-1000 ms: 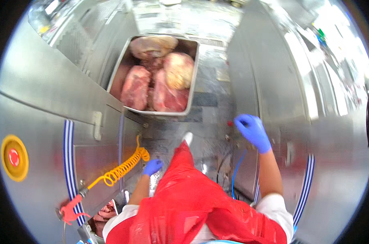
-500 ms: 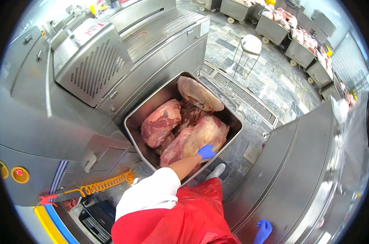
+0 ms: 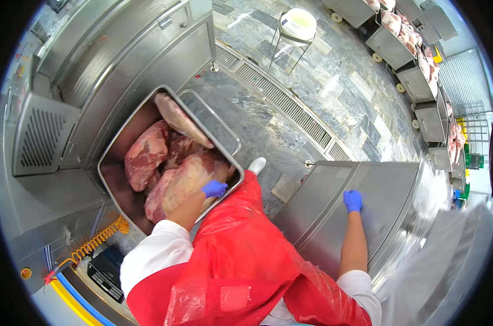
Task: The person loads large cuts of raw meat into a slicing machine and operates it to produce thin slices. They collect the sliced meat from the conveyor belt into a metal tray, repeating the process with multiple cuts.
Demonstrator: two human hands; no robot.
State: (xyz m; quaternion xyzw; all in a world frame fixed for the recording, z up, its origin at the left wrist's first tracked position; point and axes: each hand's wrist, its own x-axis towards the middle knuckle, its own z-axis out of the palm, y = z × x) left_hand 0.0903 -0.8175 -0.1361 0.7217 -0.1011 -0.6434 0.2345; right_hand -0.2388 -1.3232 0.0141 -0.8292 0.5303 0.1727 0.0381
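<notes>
My blue-gloved left hand (image 3: 214,188) is closed at the right edge of a large, pale fat-covered piece of meat (image 3: 187,182), beside the bin's rim; its fingertips are partly hidden. Several more raw cuts lie in the deep steel bin (image 3: 109,187), among them a dark red piece (image 3: 147,155) at its left. A pale slab (image 3: 181,120) leans against the bin's far right wall. Over the grey steel panel to the right, my gloved right hand (image 3: 353,200) is held as a fist, and nothing shows in it.
A steel machine with a slotted guard (image 3: 42,136) stands on the left, with an orange coiled hose (image 3: 101,239) below it. A floor drain grate (image 3: 284,98) runs past the bin. Beyond are a white tub on a stand (image 3: 298,25) and wheeled meat carts (image 3: 396,46).
The view has swung right, so the bin appears farther left. My right hand has come up from the lower edge over the steel panel. My left hand stays at the meat.
</notes>
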